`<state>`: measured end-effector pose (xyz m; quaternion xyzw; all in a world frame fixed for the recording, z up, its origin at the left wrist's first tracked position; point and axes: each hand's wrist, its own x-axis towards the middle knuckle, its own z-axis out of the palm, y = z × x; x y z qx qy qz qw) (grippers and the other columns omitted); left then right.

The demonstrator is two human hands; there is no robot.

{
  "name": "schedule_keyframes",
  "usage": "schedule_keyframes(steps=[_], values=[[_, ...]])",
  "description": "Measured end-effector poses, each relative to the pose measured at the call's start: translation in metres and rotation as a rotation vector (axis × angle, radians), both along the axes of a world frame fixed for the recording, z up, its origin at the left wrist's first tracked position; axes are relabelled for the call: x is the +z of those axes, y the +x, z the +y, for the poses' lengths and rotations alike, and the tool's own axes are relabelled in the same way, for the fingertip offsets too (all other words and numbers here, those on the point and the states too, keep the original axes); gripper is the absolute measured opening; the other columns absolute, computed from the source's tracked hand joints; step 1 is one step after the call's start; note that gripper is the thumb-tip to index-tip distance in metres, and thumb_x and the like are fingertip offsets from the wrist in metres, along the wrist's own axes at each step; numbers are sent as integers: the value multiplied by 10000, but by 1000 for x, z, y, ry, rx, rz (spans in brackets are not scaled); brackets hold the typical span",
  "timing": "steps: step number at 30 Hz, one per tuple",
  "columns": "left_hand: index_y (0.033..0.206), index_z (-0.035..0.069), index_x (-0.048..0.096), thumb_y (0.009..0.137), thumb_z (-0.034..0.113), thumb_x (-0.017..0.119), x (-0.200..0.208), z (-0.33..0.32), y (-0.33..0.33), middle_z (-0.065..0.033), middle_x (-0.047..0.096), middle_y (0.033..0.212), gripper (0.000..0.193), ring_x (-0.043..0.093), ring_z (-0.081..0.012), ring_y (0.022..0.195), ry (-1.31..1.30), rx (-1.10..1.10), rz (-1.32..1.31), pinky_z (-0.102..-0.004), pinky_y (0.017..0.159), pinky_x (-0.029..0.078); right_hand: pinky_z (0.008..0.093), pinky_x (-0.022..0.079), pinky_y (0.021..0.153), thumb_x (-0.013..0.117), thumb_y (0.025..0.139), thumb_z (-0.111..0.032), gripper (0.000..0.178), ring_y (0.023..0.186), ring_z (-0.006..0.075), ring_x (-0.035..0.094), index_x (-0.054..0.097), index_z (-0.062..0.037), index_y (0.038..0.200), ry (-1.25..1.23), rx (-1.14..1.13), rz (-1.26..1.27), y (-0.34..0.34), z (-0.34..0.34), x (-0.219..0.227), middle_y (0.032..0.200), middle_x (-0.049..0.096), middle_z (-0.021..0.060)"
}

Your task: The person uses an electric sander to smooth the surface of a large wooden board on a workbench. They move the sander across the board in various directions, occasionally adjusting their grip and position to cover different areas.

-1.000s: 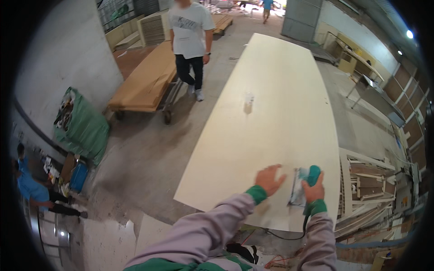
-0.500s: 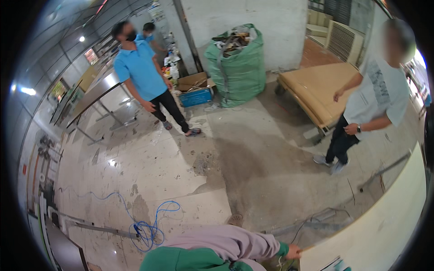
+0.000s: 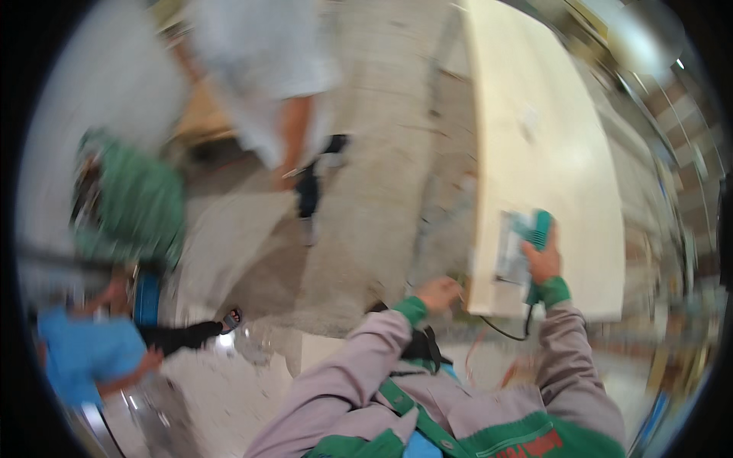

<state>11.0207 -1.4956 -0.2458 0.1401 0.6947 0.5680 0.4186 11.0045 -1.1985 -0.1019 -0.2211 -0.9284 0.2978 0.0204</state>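
My right hand (image 3: 544, 263) is wrapped round a green corded power tool (image 3: 541, 230) above the pale board (image 3: 565, 168). A black cord (image 3: 510, 337) curves from the tool past the board's near end. Beside the tool, a grey patch (image 3: 510, 244) lies on the board, too blurred to make out. My left hand (image 3: 439, 294) is close to the near left corner of the board. Its fingers are bent but smeared by motion, so I cannot tell whether they grip anything.
At the upper left stands a person in a white shirt (image 3: 263, 61), near a tan padded surface (image 3: 205, 118). A green sack (image 3: 134, 198) is at the far left. Another person, in a blue shirt (image 3: 92, 355), is at the lower left beside a blue box (image 3: 146, 296).
The view has swung right and down toward the board. My right hand and the power tool are now in full sight. My left hand stays by the board's corner.
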Motion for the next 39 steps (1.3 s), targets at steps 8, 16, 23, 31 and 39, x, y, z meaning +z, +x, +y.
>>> schedule_keyframes(steps=[8, 16, 23, 31, 39], values=[[1412, 35, 579, 1016, 398, 637, -76, -108, -94, -92, 700, 1189, 541, 683, -198, 967, -203, 228, -320, -331, 767, 551, 530, 498, 977, 736, 863, -319, 1029, 1091, 506, 619, 118, -75, 1649, 40, -55, 64, -7, -112, 52, 1284, 571, 336], [1428, 45, 559, 1002, 414, 657, 1, -1, -285, -80, 683, 1231, 572, 668, -193, 1022, -186, 75, -142, -350, 826, 544, 536, 529, 976, 705, 873, -425, 1033, 1121, 508, 643, 81, -168, 1654, 50, -184, -137, -258, -52, 34, 1305, 569, 355], [1469, 67, 524, 1028, 403, 631, 6, -31, -411, -102, 678, 1275, 564, 674, -212, 1058, -162, 153, -99, -355, 872, 555, 547, 531, 950, 727, 849, -415, 1040, 1091, 488, 659, 112, -179, 1654, 84, -527, -101, -208, 43, 29, 1243, 623, 328], [1434, 51, 522, 1025, 252, 661, -26, -150, -593, -61, 667, 1127, 476, 646, -165, 893, -333, 515, -131, -320, 658, 527, 542, 553, 871, 762, 848, -343, 1056, 1023, 493, 651, 120, -158, 1667, 0, -835, -86, -126, -122, 51, 1217, 580, 323], [1521, 35, 449, 878, 289, 830, 68, 193, -748, -182, 603, 1376, 789, 596, -279, 1243, 111, -472, 739, -401, 1023, 499, 569, 515, 977, 722, 870, -416, 1042, 1151, 501, 633, 85, -208, 1667, -31, -986, -150, -317, 25, 33, 1395, 535, 326]])
